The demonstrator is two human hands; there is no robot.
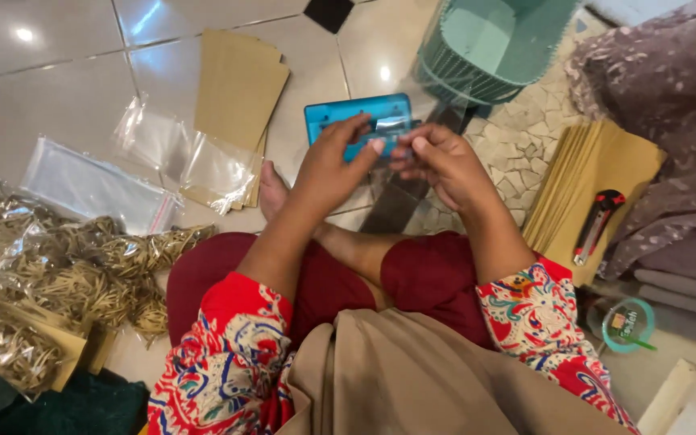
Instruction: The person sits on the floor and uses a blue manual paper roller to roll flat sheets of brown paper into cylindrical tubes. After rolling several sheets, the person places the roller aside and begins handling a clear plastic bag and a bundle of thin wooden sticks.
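Head view — clear plastic bag [400, 189] pinched between left hand [333, 161] and right hand [438, 163].

Clear plastic zip bags [94, 189] lay flat on the tiled floor [42, 97] at left, one with a red seal strip, beside more clear sleeves [195, 157] resting over a stack of brown card sheets [239, 84]. Lower left, transparent packets [10, 322] bulged with pale, straw-coloured strands — some backed by brown card. At right, a second brown card stack [598, 173] — and a round teal-rimmed label [628, 324].
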